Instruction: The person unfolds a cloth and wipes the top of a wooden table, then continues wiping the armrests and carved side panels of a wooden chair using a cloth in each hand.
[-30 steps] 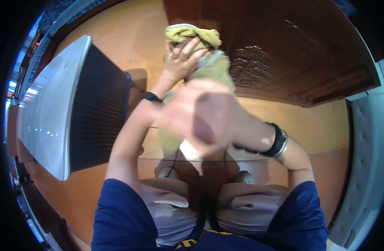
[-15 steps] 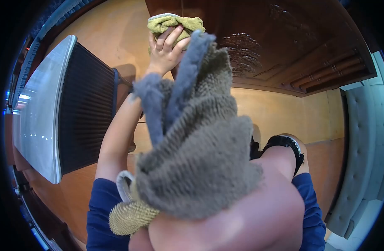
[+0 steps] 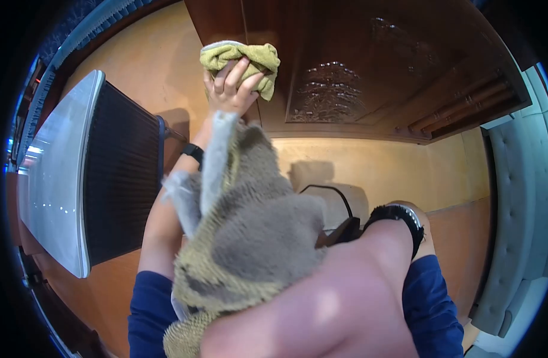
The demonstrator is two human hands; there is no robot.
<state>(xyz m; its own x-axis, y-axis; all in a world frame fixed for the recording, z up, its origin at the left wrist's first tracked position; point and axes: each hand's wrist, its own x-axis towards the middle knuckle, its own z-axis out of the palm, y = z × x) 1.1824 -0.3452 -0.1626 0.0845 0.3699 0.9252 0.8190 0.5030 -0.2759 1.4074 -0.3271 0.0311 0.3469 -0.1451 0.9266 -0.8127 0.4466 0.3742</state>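
My left hand (image 3: pixel 231 86), with a dark band on its wrist, has its fingers bent over a bunched yellow-green cloth (image 3: pixel 263 58). The cloth lies against the left edge of a dark carved wooden panel (image 3: pixel 286 36). Close to the camera, my bent right forearm (image 3: pixel 315 304) crosses the lower middle, a black frilly band (image 3: pixel 399 216) around the arm. A shaggy grey and yellow-green cloth (image 3: pixel 268 238) with pale grey edging hangs over or from that arm and covers part of the left arm. My right hand's fingers are hidden, so its grip does not show.
On the left stands a piece of furniture with a glossy white top (image 3: pixel 62 179) and a black ribbed side (image 3: pixel 122 173). A grey tufted upholstered seat (image 3: pixel 515 197) runs along the right. A black cord (image 3: pixel 339 192) shows behind the right arm, above the tan floor (image 3: pixel 405 167).
My left hand and its cloth have shifted slightly down and left in view. The grey cloth near the camera has swung left and lower, uncovering the wrist band and the black cord.
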